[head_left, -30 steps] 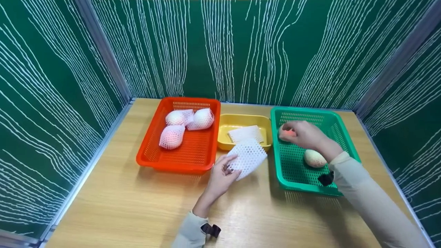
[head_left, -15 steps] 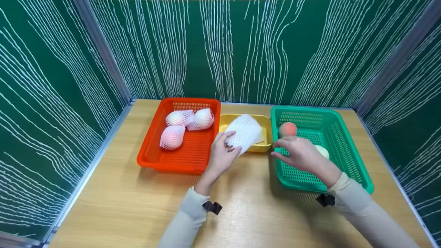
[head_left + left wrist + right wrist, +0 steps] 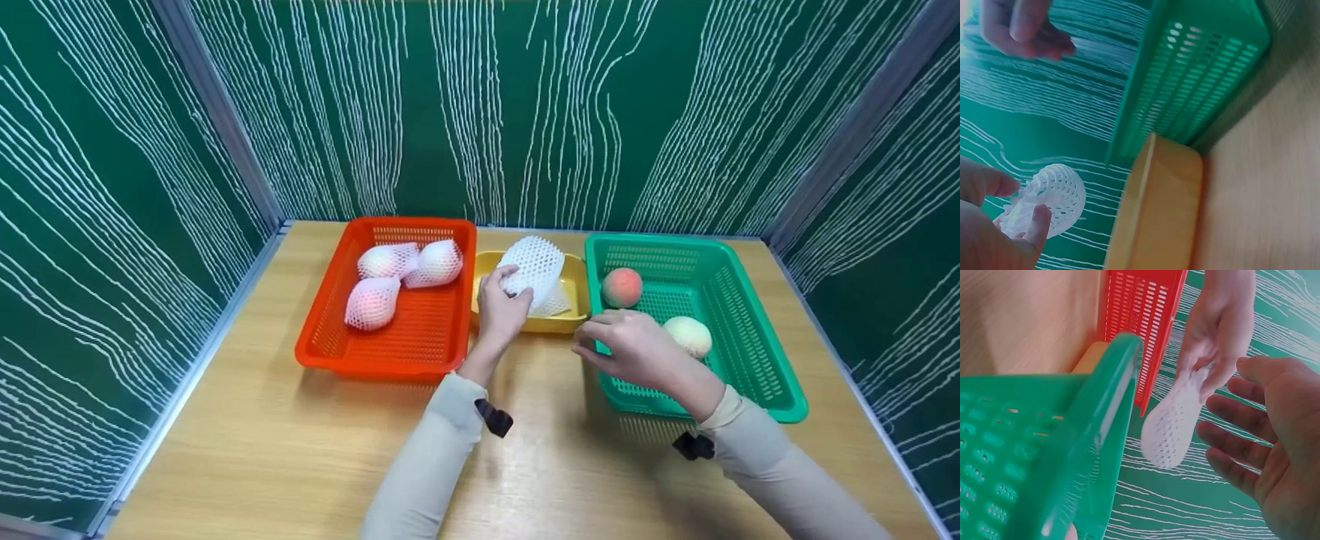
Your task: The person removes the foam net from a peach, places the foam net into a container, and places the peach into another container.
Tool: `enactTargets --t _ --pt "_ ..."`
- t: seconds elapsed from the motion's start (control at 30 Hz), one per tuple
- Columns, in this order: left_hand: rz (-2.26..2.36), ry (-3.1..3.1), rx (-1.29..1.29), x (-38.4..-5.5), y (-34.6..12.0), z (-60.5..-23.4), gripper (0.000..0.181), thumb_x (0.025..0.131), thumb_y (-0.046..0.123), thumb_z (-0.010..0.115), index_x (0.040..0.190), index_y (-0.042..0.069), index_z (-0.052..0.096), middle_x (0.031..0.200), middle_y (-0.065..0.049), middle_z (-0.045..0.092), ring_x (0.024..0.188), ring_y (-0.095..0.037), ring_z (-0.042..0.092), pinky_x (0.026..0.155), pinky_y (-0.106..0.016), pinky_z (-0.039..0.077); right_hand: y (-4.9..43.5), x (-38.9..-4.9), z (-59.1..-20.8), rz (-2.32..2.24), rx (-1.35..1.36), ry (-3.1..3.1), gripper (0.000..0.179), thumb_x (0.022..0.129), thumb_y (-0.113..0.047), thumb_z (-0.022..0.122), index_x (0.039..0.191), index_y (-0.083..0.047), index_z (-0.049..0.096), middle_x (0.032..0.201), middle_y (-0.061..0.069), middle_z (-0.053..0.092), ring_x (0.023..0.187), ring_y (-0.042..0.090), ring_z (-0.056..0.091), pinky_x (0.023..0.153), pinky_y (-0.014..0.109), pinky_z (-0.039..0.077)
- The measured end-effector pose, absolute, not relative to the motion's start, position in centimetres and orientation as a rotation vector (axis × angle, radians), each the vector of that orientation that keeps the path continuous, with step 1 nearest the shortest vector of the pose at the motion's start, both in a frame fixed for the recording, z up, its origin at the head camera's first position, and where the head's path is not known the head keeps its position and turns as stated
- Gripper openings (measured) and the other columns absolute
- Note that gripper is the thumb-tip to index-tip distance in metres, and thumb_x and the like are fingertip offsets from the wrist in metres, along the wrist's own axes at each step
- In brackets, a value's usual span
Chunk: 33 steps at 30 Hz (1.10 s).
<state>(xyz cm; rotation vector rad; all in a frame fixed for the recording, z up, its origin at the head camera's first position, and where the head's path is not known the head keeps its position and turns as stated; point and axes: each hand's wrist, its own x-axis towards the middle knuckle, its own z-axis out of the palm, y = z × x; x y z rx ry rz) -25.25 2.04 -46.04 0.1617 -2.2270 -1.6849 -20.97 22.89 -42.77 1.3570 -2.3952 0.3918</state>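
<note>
My left hand [image 3: 504,306] pinches a white foam fruit net [image 3: 535,264] by its near end, above the yellow bin. In the left wrist view the net [image 3: 1053,197] bulges out between thumb and fingers. My right hand [image 3: 634,346] hovers over the front left rim of the green basket [image 3: 757,330] and holds nothing; the right wrist view shows its fingers [image 3: 1241,419] apart. A pinkish peach [image 3: 622,288] and a pale peach [image 3: 688,337] lie bare in that basket, the pale one partly behind the right hand.
Left stands a red basket [image 3: 420,337] with three net-wrapped fruits [image 3: 373,303]. Between the baskets sits a yellow bin [image 3: 574,285], where another foam net [image 3: 553,302] lies. Green panels with white lines rise behind the wooden table [image 3: 300,450].
My right hand has come off the pinkish peach and moved toward the basket's front left rim. The left hand has carried its foam net away from me, over the yellow bin.
</note>
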Motion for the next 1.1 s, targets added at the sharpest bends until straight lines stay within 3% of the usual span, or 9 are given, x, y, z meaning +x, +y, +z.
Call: enactTargets --t 0.3,0.6,0.87,1.0,1.1 --pt "-1.690 -2.338 0.247 -27.1 2.7 -48.0 0.048 0.085 0.007 0.072 0.130 0.000 0.057 0.126 -0.017 0.053 0.110 -0.025 0.052 0.101 -0.036 0.041 22.2 -20.3 -43.8 0.459 1.390 -2.383 0.014 0.083 -0.024 0.078 0.090 -0.013 0.073 0.081 -0.003 0.070 0.072 0.012 0.065 0.065 0.028 0.054" --pt "-1.551 -2.451 0.068 -28.0 2.7 -49.0 0.053 0.084 0.002 0.069 0.133 -0.007 0.052 0.126 -0.023 0.053 0.115 -0.030 0.052 0.101 -0.036 0.041 21.7 -19.8 -44.0 0.539 1.399 -2.356 0.008 0.085 -0.021 0.076 0.088 -0.015 0.072 0.080 -0.006 0.068 0.069 0.008 0.062 0.061 0.025 0.052" --pt "-1.491 -2.529 0.033 -28.9 3.0 -49.9 0.055 0.085 0.001 0.064 0.137 -0.007 0.047 0.127 -0.022 0.050 0.116 -0.029 0.050 0.103 -0.035 0.039 22.1 -19.7 -44.1 0.594 1.346 -2.398 0.009 0.086 -0.022 0.076 0.089 -0.015 0.073 0.081 -0.007 0.068 0.070 0.007 0.061 0.064 0.024 0.053" --pt "-1.329 -2.683 -0.002 -28.9 3.3 -50.0 0.058 0.090 0.011 0.063 0.143 -0.003 0.043 0.135 -0.022 0.044 0.119 -0.032 0.048 0.101 -0.039 0.041 22.2 -19.6 -44.3 0.600 1.316 -2.442 0.009 0.086 -0.024 0.075 0.090 -0.016 0.073 0.082 -0.009 0.068 0.070 0.005 0.061 0.064 0.023 0.053" --pt "-1.086 -2.832 0.004 -28.7 3.2 -50.0 0.060 0.094 0.025 0.060 0.146 0.003 0.040 0.149 -0.020 0.032 0.127 -0.035 0.043 0.102 -0.044 0.039 22.1 -19.5 -44.2 0.601 1.307 -2.460 0.009 0.087 -0.025 0.074 0.091 -0.016 0.073 0.083 -0.009 0.068 0.071 0.004 0.061 0.065 0.023 0.053"
